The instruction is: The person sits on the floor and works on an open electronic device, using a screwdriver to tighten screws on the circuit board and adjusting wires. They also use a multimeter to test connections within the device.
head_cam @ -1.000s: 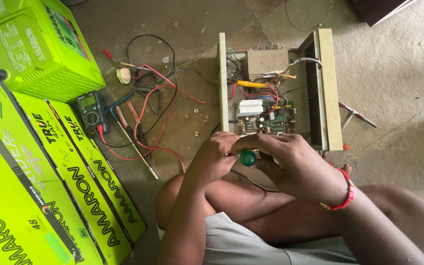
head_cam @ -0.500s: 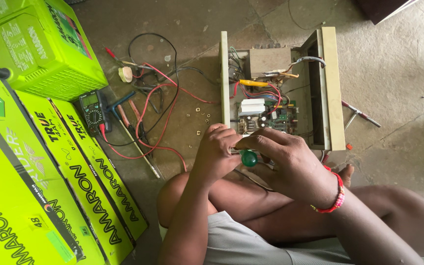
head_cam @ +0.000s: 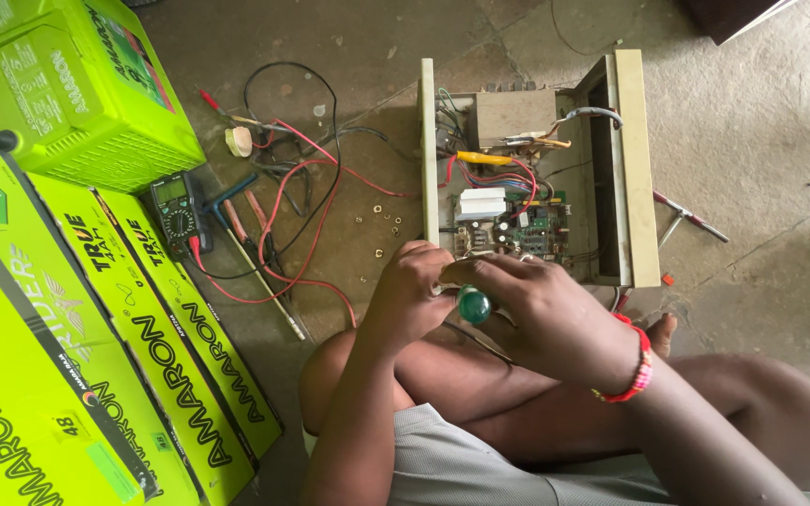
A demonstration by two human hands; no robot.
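Observation:
An opened beige electronics case (head_cam: 637, 169) lies on the concrete floor, its circuit board (head_cam: 517, 230), coloured wires and a metal transformer block (head_cam: 515, 114) exposed. My right hand (head_cam: 550, 314), with a red bracelet at the wrist, grips a screwdriver by its round green handle (head_cam: 474, 305) at the case's near edge. My left hand (head_cam: 412, 290) is closed against the same edge, just left of the handle, fingers touching the case's near left corner. The screwdriver's shaft is hidden by my fingers.
Bright green battery boxes (head_cam: 96, 309) line the left side, with a green battery (head_cam: 58, 84) at the far left. A multimeter (head_cam: 173, 212) with red and black leads, loose hand tools (head_cam: 255, 253) and small nuts (head_cam: 382, 223) lie on the floor. Another tool (head_cam: 691, 221) lies right of the case.
Both hands stay at the case's near edge with the green-handled screwdriver; the view has shifted slightly and my right wrist has turned a little.

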